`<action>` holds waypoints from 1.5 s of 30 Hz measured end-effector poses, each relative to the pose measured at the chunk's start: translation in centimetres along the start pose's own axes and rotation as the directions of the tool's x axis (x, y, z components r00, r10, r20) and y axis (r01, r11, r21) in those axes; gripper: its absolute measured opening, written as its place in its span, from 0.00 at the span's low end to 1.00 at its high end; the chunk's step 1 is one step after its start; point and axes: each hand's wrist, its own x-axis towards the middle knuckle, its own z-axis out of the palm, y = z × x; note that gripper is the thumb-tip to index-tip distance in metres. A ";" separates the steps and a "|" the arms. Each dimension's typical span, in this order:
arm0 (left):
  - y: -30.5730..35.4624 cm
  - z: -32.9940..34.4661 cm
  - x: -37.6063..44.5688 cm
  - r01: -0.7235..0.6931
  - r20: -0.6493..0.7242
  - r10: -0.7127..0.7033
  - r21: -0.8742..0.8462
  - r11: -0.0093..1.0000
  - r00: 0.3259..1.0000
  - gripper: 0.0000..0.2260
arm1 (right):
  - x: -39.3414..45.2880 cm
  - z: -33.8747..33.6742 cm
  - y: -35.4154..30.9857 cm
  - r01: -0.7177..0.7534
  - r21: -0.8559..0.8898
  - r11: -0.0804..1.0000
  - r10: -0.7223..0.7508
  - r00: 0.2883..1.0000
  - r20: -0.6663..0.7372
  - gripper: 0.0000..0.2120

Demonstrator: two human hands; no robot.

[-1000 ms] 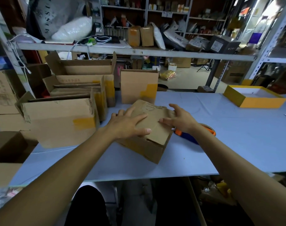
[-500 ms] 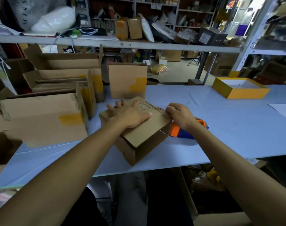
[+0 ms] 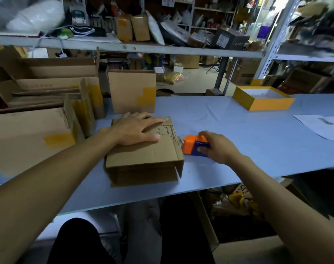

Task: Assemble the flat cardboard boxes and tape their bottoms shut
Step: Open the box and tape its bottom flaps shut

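A small brown cardboard box (image 3: 143, 161) lies upside down on the light blue table (image 3: 238, 130), its bottom flaps folded shut on top. My left hand (image 3: 135, 128) presses flat on those flaps with straight fingers. Just right of the box, my right hand (image 3: 213, 145) grips an orange and blue tape dispenser (image 3: 193, 146) that rests on the table, close to the box's right edge. No tape shows on this box's seam.
Several assembled boxes with yellow tape (image 3: 48, 111) crowd the table's left side, and one (image 3: 132, 90) stands behind the worked box. A yellow shallow box (image 3: 263, 101) and a white paper sheet (image 3: 322, 124) lie at the far right. Metal shelving (image 3: 124, 47) runs behind.
The box has been turned square to me and its flaps pressed flat. My right hand left the box's flap and took hold of the tape dispenser beside it.
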 end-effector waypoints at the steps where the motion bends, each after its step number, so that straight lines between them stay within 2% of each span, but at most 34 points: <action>1: 0.0 -0.1 -0.1 -0.018 -0.015 0.018 -0.011 1.000 1.000 0.34 | 0.1 0.1 0.0 0.007 0.005 1.000 -0.007 1.000 -0.010 0.26; 6: 0.3 -0.3 -0.7 -0.019 -0.049 0.018 -0.034 0.999 0.999 0.32 | 0.3 -0.2 -0.1 0.030 0.056 0.998 -0.026 0.997 -0.079 0.19; 10: 1.2 -0.9 -0.3 0.051 -0.075 -0.064 -0.167 0.985 0.995 0.22 | 0.2 -1.4 -0.6 0.108 0.274 0.956 -0.052 0.978 -0.203 0.16; 12: 2.4 -1.0 0.0 0.004 -0.207 -0.061 -0.268 0.963 0.976 0.15 | 0.2 -2.3 -0.8 0.109 0.466 0.878 -0.034 0.985 -0.166 0.14; 15: 5.5 -1.0 0.3 -0.046 -0.372 -0.120 -0.407 0.912 0.920 0.13 | 0.3 -3.6 -1.3 0.058 0.682 0.729 -0.011 0.997 -0.073 0.14; 16: 6.5 -1.0 0.5 -0.034 -0.373 -0.170 -0.482 0.876 0.912 0.13 | 0.3 -3.9 -1.4 0.057 0.704 0.708 -0.016 0.998 -0.065 0.13; 18: 8.0 -1.2 0.8 0.017 -0.289 -0.273 -0.657 0.753 0.918 0.12 | 0.2 -4.3 -1.8 0.064 0.731 0.679 -0.033 0.998 -0.056 0.13; 21: 8.8 -1.6 1.3 0.106 -0.095 -0.375 -0.870 0.482 0.922 0.08 | 0.1 -4.4 -2.4 0.081 0.748 0.659 -0.070 0.996 -0.047 0.13; 23: 8.9 -1.8 1.2 0.155 -0.009 -0.405 -0.916 0.371 0.914 0.04 | -0.1 -4.3 -2.7 0.094 0.749 0.656 -0.089 0.995 -0.047 0.13; 27: 8.7 -2.0 0.8 0.191 0.077 -0.420 -0.952 0.238 0.904 0.03 | -0.4 -4.0 -3.2 0.144 0.663 0.735 -0.128 0.989 -0.073 0.09; 28: 8.6 -2.1 0.7 0.206 0.090 -0.431 -0.951 0.230 0.898 0.05 | -0.5 -4.1 -3.3 0.163 0.624 0.764 -0.146 0.986 -0.078 0.13; 31: 8.6 -2.7 0.7 0.249 0.102 -0.465 -0.930 0.269 0.880 0.09 | -0.3 -4.8 -3.7 0.276 0.469 0.839 -0.266 0.960 -0.089 0.32; 32: 8.5 -2.9 0.7 0.256 0.100 -0.469 -0.925 0.282 0.878 0.09 | -0.1 -5.0 -3.8 0.305 0.430 0.850 -0.294 0.951 -0.092 0.36; 35: 8.4 -3.8 0.5 0.281 0.102 -0.471 -0.902 0.327 0.876 0.08 | 0.6 -5.9 -4.1 0.309 0.414 0.856 -0.296 0.950 -0.096 0.36; 38: 8.3 -4.2 0.4 0.315 0.047 -0.533 -0.849 0.424 0.845 0.08 | 1.2 -6.0 -4.3 0.298 0.409 0.862 -0.292 0.953 -0.080 0.33; 42: 8.6 -3.4 0.8 0.378 0.017 -0.606 -0.795 0.473 0.795 0.08 | 1.1 -5.0 -4.4 0.302 0.324 0.897 -0.267 0.952 -0.150 0.30; 45: 8.2 -2.9 0.8 0.387 0.002 -0.619 -0.782 0.489 0.785 0.09 | 0.8 -4.7 -4.1 0.339 0.310 0.889 -0.292 0.938 -0.187 0.31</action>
